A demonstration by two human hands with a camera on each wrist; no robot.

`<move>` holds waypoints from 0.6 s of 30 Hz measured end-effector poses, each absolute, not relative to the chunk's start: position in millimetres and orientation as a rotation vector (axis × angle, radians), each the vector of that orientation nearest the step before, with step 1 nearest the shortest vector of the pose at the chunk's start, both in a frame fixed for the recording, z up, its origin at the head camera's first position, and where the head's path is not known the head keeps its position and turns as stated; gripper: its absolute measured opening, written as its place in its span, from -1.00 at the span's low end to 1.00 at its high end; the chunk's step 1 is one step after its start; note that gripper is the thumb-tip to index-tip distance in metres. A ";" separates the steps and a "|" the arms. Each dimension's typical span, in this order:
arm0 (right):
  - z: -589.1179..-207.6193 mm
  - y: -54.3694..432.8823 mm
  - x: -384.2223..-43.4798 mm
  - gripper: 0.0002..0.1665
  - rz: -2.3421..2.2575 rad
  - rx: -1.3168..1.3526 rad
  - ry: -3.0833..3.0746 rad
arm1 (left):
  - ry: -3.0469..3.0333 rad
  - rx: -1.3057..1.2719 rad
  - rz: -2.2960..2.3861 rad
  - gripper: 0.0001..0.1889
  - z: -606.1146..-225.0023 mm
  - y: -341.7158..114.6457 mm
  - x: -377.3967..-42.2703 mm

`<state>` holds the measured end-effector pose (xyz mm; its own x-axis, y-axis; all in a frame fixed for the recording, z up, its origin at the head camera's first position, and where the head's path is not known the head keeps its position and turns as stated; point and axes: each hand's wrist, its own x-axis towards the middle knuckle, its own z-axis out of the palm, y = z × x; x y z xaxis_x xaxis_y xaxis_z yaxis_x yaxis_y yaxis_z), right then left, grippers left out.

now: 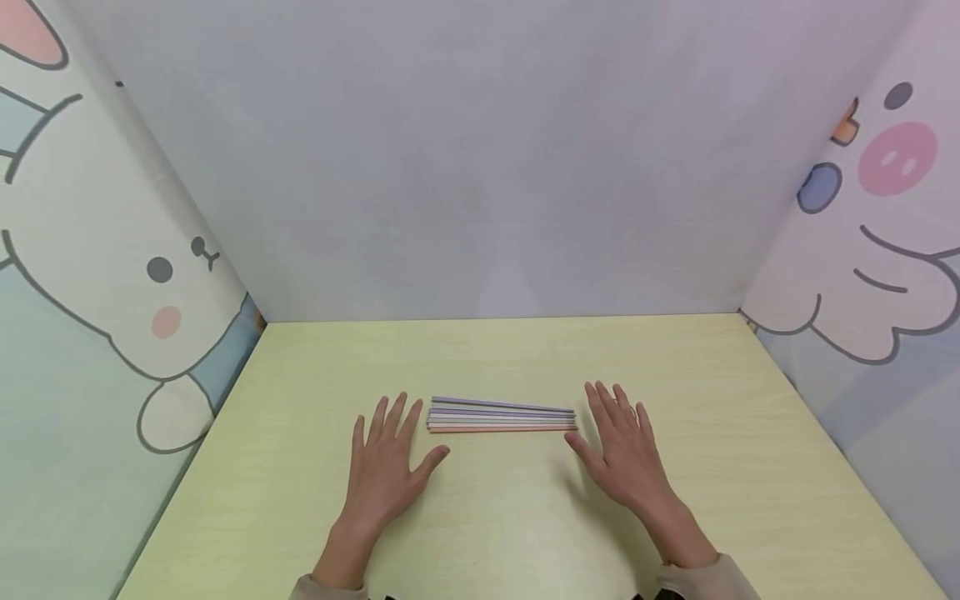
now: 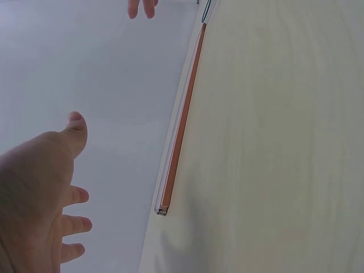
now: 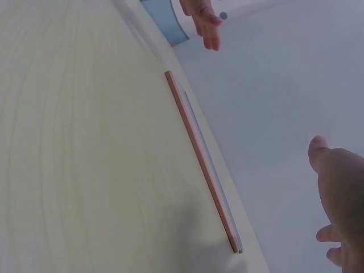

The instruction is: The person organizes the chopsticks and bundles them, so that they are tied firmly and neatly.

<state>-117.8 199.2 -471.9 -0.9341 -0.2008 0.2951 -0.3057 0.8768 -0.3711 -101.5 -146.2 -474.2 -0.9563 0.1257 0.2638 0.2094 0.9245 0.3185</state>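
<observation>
A row of several thin, straight sticks (image 1: pixel 502 415) lies crosswise on the table, purple at the back, pale in the middle, orange-red in front. They sit close together, fanning slightly apart at the left end. My left hand (image 1: pixel 386 467) is spread just left of them, palm down, fingers straight. On their right side my right hand (image 1: pixel 626 454) is also spread, its thumb near the sticks' right end. Neither hand holds anything. Seen from the left wrist, the orange-red stick (image 2: pixel 185 122) runs nearest, with pale ones behind it. The right wrist view shows the same orange-red stick (image 3: pixel 202 159) lengthwise.
The pale wood-grain table (image 1: pixel 495 517) ends at a plain grey-white wall (image 1: pixel 495 167) behind. Side panels with cartoon animals, the left panel (image 1: pixel 90 250) and the right panel (image 1: pixel 862 250), flank it. Shadows of the hands fall on the tabletop.
</observation>
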 end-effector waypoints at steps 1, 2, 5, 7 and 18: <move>-471.9 198.9 -117.9 -0.07 0.612 0.386 -2.799 | -2.842 -0.255 -0.510 -0.14 -474.2 -146.2 -101.9; -472.0 198.7 -118.2 -0.06 0.608 0.388 -2.797 | -2.842 -0.258 -0.511 -0.13 -474.3 -146.2 -102.2; -472.4 198.1 -119.1 -0.04 0.610 0.396 -2.781 | -2.837 -0.267 -0.512 -0.12 -474.2 -146.1 -103.0; -472.5 197.8 -119.9 -0.02 0.613 0.402 -2.764 | -2.830 -0.272 -0.508 -0.12 -474.4 -146.0 -103.5; -473.7 194.7 -123.0 0.00 0.628 0.421 -2.737 | -2.849 -0.282 -0.543 -0.12 -477.4 -143.7 -105.1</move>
<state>-123.0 194.7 -473.7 -0.9115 -0.2138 0.3513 -0.3455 0.8613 -0.3724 -105.1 -143.7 -477.4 -0.9556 0.1450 0.2566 0.2291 0.9130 0.3375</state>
